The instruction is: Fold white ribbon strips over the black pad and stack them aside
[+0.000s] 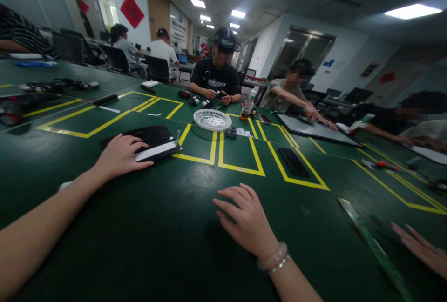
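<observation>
My left hand (123,154) lies over the left part of a flat black plastic-looking packet (153,135) with a white strip along its near edge. Its fingers are stretched out across the top, the thumb apart from them near the strip. No firm grip on the packet shows. My right hand (242,216) hovers over or rests lightly on the green table, fingers apart and slightly bent, with nothing in it. Two bracelets circle that wrist. Beyond it lie a black phone (293,161) and a round white slotted basket (212,120).
Yellow tape (240,170) marks boxes on the green table (167,227). A long green strip (373,241) lies at right, near another person's hand (419,246). Across sit co-workers, one with small parts, another at a large flat panel (314,127). A bottle (246,109) and cables (59,85) stand farther off.
</observation>
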A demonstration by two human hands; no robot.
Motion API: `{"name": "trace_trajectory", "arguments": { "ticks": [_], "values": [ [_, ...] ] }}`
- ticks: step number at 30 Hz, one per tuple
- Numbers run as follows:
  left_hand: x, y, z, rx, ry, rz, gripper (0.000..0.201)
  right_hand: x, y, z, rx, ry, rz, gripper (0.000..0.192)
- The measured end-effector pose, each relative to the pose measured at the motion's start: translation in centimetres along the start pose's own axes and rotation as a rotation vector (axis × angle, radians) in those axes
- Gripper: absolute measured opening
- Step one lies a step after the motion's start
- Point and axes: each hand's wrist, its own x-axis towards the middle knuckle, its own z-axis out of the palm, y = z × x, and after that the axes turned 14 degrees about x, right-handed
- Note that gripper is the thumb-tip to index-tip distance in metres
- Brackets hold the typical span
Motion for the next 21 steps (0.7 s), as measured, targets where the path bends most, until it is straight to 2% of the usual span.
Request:
{"name": "trace_trajectory", "arguments": {
  "ticks": [4,6,8,10,13,18,21],
  "values": [
    [-1.9,-6.4,1.6,0.013,0.149,-0.118,0.066,0.0,-0.2,0.0,0.015,-0.019,0.015,0.023],
    [-2.8,-8.6,2.1,0.037,0.123,-0.213,0.066,0.0,-0.1,0.0,0.021,-0.029,0.023,0.023],
    [-3.6,-9.9,2.3,0.062,0.11,-0.326,0.068,-0.1,-0.1,0.1,0.022,-0.039,0.03,0.023],
    [-4.1,-10.4,2.3,0.07,0.153,-0.381,0.066,-0.1,0.0,0.0,0.022,-0.044,0.03,0.022],
    [-4.4,-10.2,2.4,0.06,0.205,-0.357,0.063,0.0,-0.1,0.0,0.019,-0.045,0.029,0.022],
    [-4.5,-10.2,3.2,0.126,0.111,-0.433,0.079,-0.2,0.1,0.2,0.017,-0.06,0.041,0.023],
    [-4.5,-10.4,3.7,0.117,0.113,-0.425,0.076,-0.2,0.2,0.3,0.024,-0.064,0.05,0.023]
  ]
}}
